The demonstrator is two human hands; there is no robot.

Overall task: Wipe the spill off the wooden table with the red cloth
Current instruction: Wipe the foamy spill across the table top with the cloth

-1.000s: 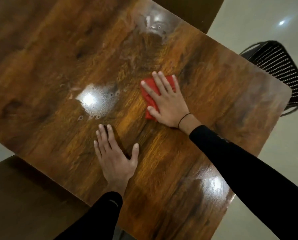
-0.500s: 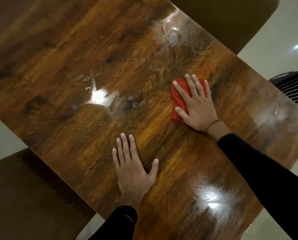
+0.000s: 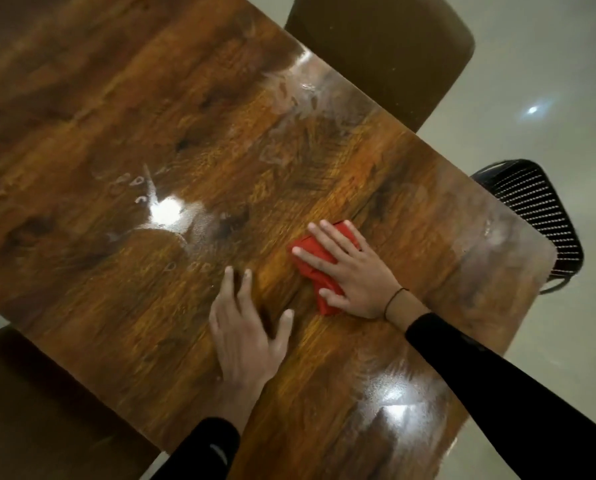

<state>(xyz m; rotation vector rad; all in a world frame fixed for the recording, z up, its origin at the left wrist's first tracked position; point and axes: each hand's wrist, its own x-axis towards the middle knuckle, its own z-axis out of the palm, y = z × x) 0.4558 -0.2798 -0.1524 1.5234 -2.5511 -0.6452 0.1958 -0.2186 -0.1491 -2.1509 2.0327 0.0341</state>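
- My right hand (image 3: 353, 273) lies flat on the red cloth (image 3: 319, 259), fingers straight and spread, pressing it to the table (image 3: 410, 209); no curl, no pinch, an open-palm grip.
- My left hand (image 3: 246, 332) is flat on the bare wood just beside it, fingers straight, holding nothing, bracing me by the look of it.
- The cloth sits a little right of the middle of the table, half hidden under my palm.
- It should handle light and soft: limp, bunching easily, no stiffness to push with. I judge that flat pressure over its middle is the way to hold it, so it slides as one pad and does not roll up.
- On this glossy top it will likely glide easily, especially once wet.
- Looks: bright red, folded into a small wad, creases showing near my thumb.
- The spill (image 3: 166, 211) glistens well to the left of the cloth, with droplets around it; more wet smears (image 3: 298, 98) show near the far edge.
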